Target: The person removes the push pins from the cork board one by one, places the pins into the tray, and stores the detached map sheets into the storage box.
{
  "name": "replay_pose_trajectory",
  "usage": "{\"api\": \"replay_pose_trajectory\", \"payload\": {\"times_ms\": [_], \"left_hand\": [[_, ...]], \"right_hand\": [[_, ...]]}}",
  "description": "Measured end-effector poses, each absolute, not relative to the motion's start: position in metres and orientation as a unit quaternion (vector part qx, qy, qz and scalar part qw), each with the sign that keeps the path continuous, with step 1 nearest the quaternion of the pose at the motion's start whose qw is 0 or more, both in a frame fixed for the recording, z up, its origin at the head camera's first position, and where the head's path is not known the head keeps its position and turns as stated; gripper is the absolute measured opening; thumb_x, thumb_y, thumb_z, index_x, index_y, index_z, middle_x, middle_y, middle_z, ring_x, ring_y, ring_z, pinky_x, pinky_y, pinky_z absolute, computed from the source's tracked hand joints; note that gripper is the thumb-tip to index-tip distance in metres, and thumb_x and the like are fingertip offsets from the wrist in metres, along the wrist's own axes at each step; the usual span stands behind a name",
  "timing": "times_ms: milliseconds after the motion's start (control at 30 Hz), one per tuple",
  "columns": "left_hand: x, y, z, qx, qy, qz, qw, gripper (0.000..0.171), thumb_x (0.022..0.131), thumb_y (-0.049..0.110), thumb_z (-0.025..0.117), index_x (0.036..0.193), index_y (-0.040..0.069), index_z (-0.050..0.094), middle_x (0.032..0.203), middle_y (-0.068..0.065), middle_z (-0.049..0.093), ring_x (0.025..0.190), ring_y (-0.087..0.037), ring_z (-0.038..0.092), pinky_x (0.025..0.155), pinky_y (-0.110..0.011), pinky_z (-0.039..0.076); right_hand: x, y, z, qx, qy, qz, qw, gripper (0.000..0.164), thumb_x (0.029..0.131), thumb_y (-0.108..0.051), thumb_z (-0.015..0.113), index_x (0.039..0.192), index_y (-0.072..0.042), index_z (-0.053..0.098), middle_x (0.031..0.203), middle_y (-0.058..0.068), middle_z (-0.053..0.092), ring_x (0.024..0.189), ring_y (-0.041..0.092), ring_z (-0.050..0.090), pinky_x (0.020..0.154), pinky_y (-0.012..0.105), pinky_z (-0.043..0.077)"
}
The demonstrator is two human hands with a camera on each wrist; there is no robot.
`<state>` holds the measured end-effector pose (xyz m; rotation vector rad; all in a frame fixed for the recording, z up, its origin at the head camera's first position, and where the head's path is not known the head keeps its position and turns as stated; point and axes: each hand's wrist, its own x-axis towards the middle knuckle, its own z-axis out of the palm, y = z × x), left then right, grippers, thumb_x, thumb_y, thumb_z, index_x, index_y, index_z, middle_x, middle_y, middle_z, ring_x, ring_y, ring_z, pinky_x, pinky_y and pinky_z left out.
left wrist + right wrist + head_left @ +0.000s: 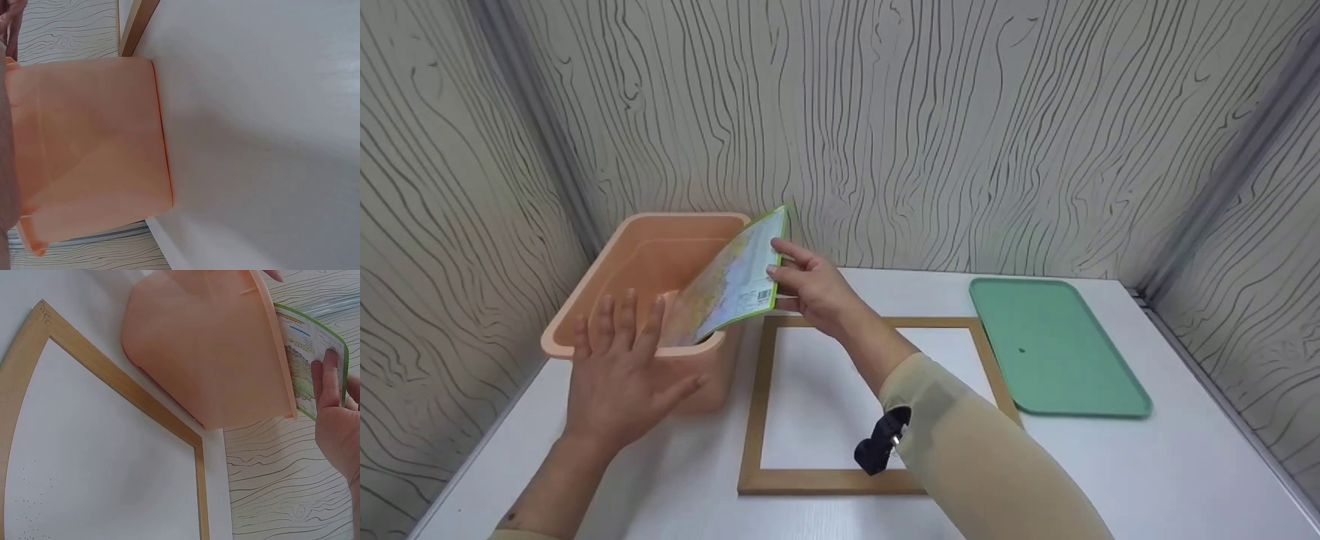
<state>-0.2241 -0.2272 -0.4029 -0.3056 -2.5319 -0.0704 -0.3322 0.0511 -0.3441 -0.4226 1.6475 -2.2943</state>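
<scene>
My right hand (821, 292) grips the right edge of a thin glossy booklet (746, 274) with a green border and a barcode. Tilted, the booklet reaches over the right rim of a peach plastic bin (716, 379), its lower left part inside. In the right wrist view, fingers (331, 379) lie along the printed face of the booklet (306, 382). My left hand (619, 382) has its fingers spread and straight at the bin's near rim, holding nothing. The left wrist view is mostly the bin's outer wall (90, 140).
A wooden frame (754, 405) around a white board lies flat beside the bin, under my right forearm. Farther right is a green tray (1065, 345) on the white table (1200, 465). Wood-patterned panels (885, 135) stand at the back and both sides.
</scene>
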Motion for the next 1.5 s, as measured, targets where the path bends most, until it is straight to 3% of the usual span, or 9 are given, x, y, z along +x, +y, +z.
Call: {"api": "replay_pose_trajectory", "payload": {"times_ms": [267, 567, 1133, 1500], "left_hand": [[-0.224, -0.226, -0.401, -0.115, -0.95, -0.031, 0.289, 0.119, 0.084, 0.081, 0.065, 0.172, 0.02, 0.014, 0.177, -0.022, 0.007, 0.162, -0.043, -0.003, 0.126, -0.067, 0.003], [-0.224, -0.225, -0.401, -0.117, -0.949, -0.024, 0.292, 0.118, 0.083, 0.081, 0.065, 0.169, 0.01, 0.026, 0.176, -0.023, 0.009, 0.162, -0.044, 0.0, 0.126, -0.067, 0.004], [-0.223, -0.225, -0.402, -0.126, -0.944, -0.035, 0.302, 0.117, 0.083, 0.08, 0.066, 0.168, 0.01, 0.028, 0.174, -0.026, 0.014, 0.161, -0.046, 0.005, 0.125, -0.068, 0.007], [-0.225, -0.227, -0.4, -0.121, -0.949, -0.033, 0.291, 0.121, 0.085, 0.081, 0.064, 0.171, 0.011, 0.016, 0.174, -0.026, 0.016, 0.161, -0.046, 0.006, 0.126, -0.067, 0.006]], "right_hand": [[-0.327, 0.046, -0.348, -0.155, 0.575, -0.789, 0.151, 0.062, 0.107, -0.005, 0.062, 0.164, -0.016, 0.042, 0.148, 0.012, 0.061, 0.122, 0.029, 0.069, 0.094, 0.041, 0.06], [-0.324, 0.043, -0.351, -0.15, 0.573, -0.789, 0.164, 0.062, 0.107, -0.006, 0.063, 0.164, -0.018, 0.043, 0.148, 0.01, 0.061, 0.122, 0.03, 0.069, 0.095, 0.041, 0.06], [-0.323, 0.043, -0.353, -0.146, 0.575, -0.788, 0.163, 0.063, 0.106, -0.008, 0.064, 0.165, -0.017, 0.042, 0.147, 0.01, 0.062, 0.117, 0.027, 0.072, 0.084, 0.033, 0.063], [-0.319, 0.048, -0.344, -0.166, 0.572, -0.786, 0.164, 0.063, 0.106, -0.008, 0.065, 0.164, -0.018, 0.043, 0.157, 0.01, 0.055, 0.124, 0.031, 0.069, 0.093, 0.046, 0.061]]}}
